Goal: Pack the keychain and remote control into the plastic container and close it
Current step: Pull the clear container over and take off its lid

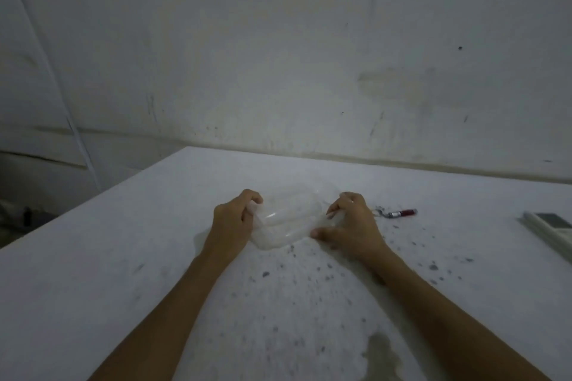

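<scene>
Both hands, left hand [232, 219] and right hand [353, 223], pinching opposite edges of the clear, rounded plastic container [291, 219].

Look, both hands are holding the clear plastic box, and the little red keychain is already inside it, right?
Not quite. The left hand and right hand are holding the clear plastic box, but the red keychain is not inside it. The head view shows it lying on the white table, just to the right of the right hand.
</scene>
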